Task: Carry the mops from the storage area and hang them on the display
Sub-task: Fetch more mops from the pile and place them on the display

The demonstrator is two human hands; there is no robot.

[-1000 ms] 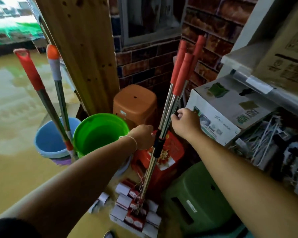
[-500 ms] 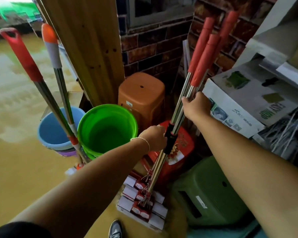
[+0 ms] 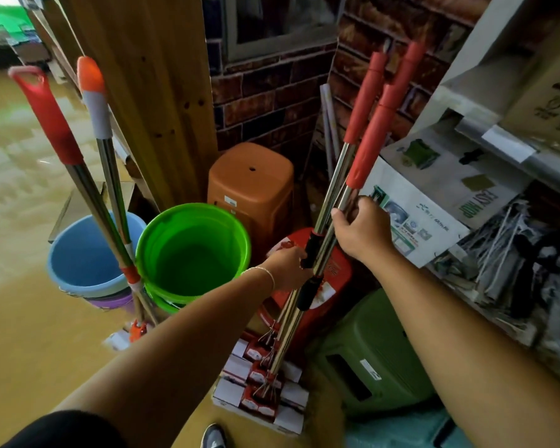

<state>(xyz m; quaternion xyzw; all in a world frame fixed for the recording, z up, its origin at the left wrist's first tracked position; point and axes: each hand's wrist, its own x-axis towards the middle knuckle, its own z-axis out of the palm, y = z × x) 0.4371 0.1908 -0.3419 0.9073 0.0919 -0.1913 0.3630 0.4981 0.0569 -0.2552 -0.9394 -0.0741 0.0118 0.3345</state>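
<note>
Three mops with steel poles and red grips (image 3: 367,137) lean together in the brick corner, their boxed flat heads (image 3: 262,389) resting on the floor. My left hand (image 3: 288,266) grips the poles low, at the black collars. Higher up, just below the red grips, my right hand (image 3: 359,227) is curled round the same bundle. Two more mops (image 3: 88,189) lean at the left, one with a red looped handle, one with an orange and white tip, their poles crossing in front of the blue bucket.
A green bucket (image 3: 194,253) and a blue bucket (image 3: 88,257) stand left of the bundle. Behind are an orange stool (image 3: 249,189) and a wooden panel (image 3: 149,92). A green stool (image 3: 369,357) and a red stool (image 3: 337,276) sit below a shelf with a printed box (image 3: 434,202).
The view has moved closer and lower. My right hand has slid along the poles and closed round them more fully. My left hand keeps its grip at the collars.
</note>
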